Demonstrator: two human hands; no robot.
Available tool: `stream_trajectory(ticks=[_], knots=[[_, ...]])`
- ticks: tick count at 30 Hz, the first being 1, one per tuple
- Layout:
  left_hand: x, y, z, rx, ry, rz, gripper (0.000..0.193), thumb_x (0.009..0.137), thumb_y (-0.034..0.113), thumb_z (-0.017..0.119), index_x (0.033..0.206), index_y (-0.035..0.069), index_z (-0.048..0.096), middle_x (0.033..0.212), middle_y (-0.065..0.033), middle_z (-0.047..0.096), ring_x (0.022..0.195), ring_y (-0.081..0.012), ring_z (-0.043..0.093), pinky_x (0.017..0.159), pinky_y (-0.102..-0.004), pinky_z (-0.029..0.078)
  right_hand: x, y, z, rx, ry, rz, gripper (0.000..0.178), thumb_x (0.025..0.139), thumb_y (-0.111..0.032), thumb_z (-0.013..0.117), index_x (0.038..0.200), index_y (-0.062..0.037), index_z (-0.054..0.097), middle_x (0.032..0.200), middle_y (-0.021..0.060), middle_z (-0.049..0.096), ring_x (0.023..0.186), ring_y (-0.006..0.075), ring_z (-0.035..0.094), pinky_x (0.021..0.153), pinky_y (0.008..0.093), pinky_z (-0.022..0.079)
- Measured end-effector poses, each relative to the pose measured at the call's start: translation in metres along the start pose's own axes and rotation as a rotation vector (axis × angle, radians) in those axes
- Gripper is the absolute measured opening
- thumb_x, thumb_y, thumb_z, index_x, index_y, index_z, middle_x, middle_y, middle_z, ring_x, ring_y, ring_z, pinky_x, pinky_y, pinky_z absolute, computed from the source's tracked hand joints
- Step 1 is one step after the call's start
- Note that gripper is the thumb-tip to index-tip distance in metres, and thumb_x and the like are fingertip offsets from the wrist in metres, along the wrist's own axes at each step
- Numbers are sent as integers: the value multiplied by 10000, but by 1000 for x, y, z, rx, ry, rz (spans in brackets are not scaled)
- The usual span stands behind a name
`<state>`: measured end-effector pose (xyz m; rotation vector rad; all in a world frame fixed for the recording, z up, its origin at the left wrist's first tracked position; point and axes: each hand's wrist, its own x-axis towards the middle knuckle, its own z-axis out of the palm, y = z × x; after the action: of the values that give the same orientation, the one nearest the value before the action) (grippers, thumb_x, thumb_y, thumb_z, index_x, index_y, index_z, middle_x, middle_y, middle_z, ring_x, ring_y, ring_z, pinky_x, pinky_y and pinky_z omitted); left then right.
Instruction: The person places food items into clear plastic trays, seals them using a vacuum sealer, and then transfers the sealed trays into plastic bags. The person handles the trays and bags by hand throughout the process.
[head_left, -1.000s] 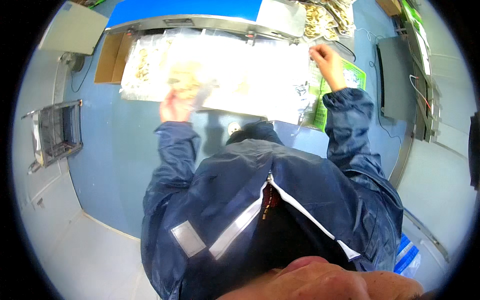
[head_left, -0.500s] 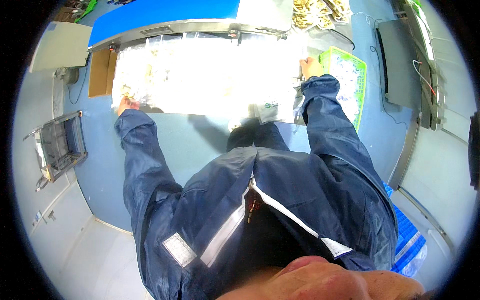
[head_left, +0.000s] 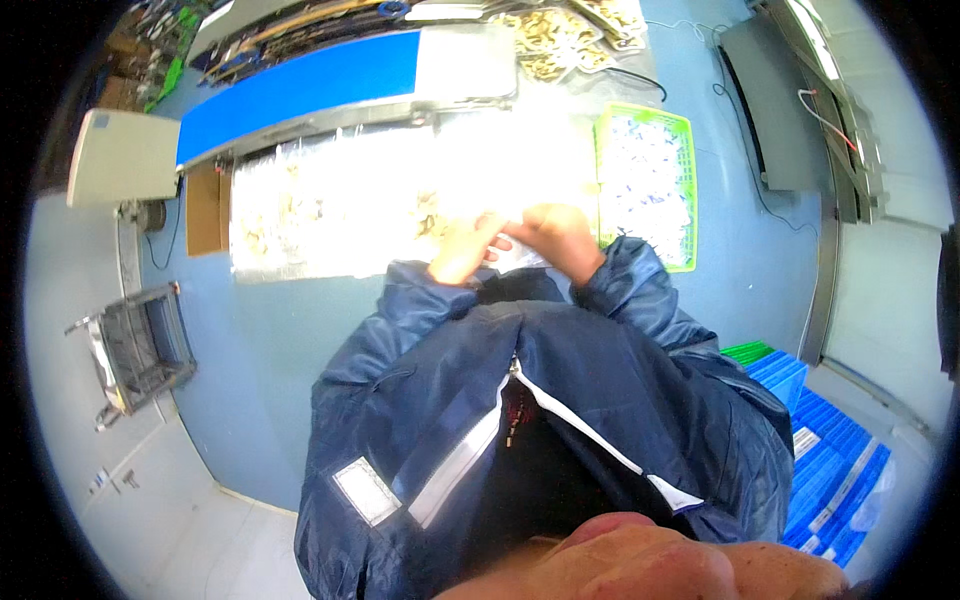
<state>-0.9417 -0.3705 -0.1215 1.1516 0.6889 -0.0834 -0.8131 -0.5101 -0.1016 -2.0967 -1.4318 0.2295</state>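
My left hand and my right hand meet over the near edge of a brightly lit worktable. Their fingers are bent in toward each other, almost touching. Below the fingertips shows a pale, clear plastic bag; glare hides how it is gripped. Left of my left hand, a small heap of beige-brown pieces shows through the glare. More clear bags with beige pieces lie flat along the table's left part.
A green basket full of small white-and-blue packets stands right of the table. Behind runs a blue-topped machine, with beige pieces heaped beyond it. A cardboard box stands at left, a metal-framed stool nearer, blue crates at lower right.
Both hands have come inward from the table's two ends to meet near its middle front. My view has shifted, showing more of the area behind the machine.
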Motion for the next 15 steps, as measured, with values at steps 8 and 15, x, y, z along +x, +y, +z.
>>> stream_trajectory(ticks=[8, 15], knots=[[26, 15, 33, 335, 381, 426, 164, 953, 216, 551, 919, 57, 571, 967, -68, 663, 834, -139, 623, 664, -272, 505, -16, 7, -29, 357, 150, 385, 207, 923, -241, 603, 860, -46, 636, 754, 192, 636, 671, 378, 621, 573, 416, 480], [28, 22, 74, -78, 188, 188, 206, 940, 177, 637, 1065, 46, 539, 891, -33, 637, 823, -100, 566, 753, -259, 429, -11, 42, -22, 1088, -95, 520, 136, 947, -127, 561, 900, -9, 512, 729, 123, 654, 682, 192, 679, 570, 313, 505]])
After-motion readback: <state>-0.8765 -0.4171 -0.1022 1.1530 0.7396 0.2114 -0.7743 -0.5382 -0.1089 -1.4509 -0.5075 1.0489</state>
